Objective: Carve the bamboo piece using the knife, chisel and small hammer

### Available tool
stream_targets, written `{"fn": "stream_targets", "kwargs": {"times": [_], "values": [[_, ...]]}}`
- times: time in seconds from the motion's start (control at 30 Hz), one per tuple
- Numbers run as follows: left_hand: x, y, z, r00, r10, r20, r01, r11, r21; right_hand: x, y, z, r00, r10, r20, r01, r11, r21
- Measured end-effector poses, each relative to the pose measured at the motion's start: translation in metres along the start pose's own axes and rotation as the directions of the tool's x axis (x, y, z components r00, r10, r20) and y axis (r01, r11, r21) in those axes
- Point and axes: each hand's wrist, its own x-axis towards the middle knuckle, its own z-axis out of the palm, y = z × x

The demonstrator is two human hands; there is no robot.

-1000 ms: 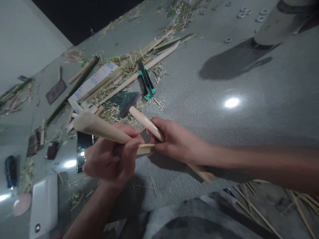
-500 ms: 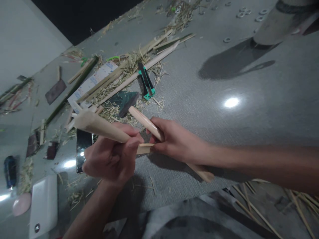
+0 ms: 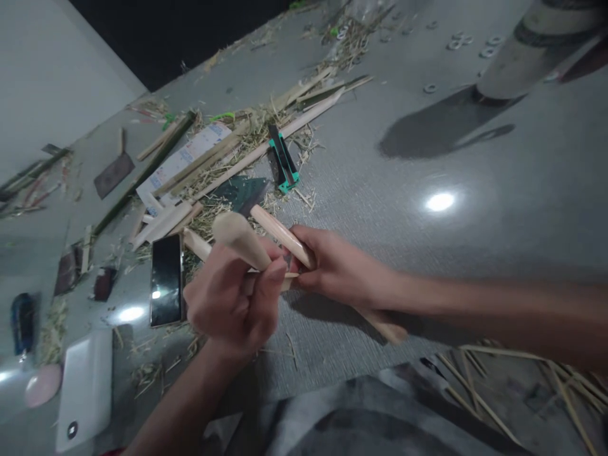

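Observation:
My left hand is closed around a pale, round-ended wooden stick, which points up and away to the left. My right hand grips the wooden handle of a tool with a dark, wedge-shaped head; whether it is a hammer or a hatchet I cannot tell. The handle's lower end shows below my right wrist. Between my hands a thin flat wood strip spans from the left fingers to the right fingertips. Just past the tool head lies a green-and-black utility knife.
Shavings and split bamboo litter the left of the grey table. A black phone, a white phone-like slab and a blue-handled screwdriver lie there too. Metal rings and a cylinder stand far right.
My left hand has moved right, closer to my right hand, tilting the stick more upright. More of the black phone shows. My right hand and the tool stay nearly in place.

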Motion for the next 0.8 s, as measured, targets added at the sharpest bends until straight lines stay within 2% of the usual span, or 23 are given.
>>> {"fn": "stream_targets", "kwargs": {"times": [0.1, 0.17, 0.33, 0.47, 0.57, 0.8], "values": [[0.004, 0.003, 0.005, 0.995, 0.05, -0.092, -0.056, 0.997, -0.059, 0.001, 0.001, 0.0, 1.0, -0.021, -0.002, 0.021, 1.0, -0.005], [0.005, 0.004, 0.008, 0.992, 0.069, -0.105, -0.078, 0.993, -0.084, 0.001, -0.001, 0.0, 0.999, -0.041, -0.003, 0.04, 0.999, -0.019], [0.003, 0.001, 0.006, 0.997, 0.076, -0.03, -0.077, 0.996, -0.035, -0.002, -0.01, -0.002, 0.992, -0.126, -0.013, 0.125, 0.99, -0.061], [0.003, 0.002, 0.005, 0.992, 0.122, -0.033, -0.121, 0.992, 0.04, -0.008, -0.016, -0.002, 0.989, -0.148, 0.027, 0.15, 0.985, -0.085], [0.004, 0.007, 0.006, 0.988, 0.15, -0.04, -0.149, 0.988, 0.03, -0.012, -0.018, -0.002, 0.989, -0.137, 0.051, 0.14, 0.988, -0.068], [0.006, 0.016, 0.007, 0.98, 0.199, -0.025, -0.199, 0.98, -0.009, -0.008, -0.013, -0.002, 0.981, -0.194, -0.022, 0.195, 0.979, 0.057]]}}
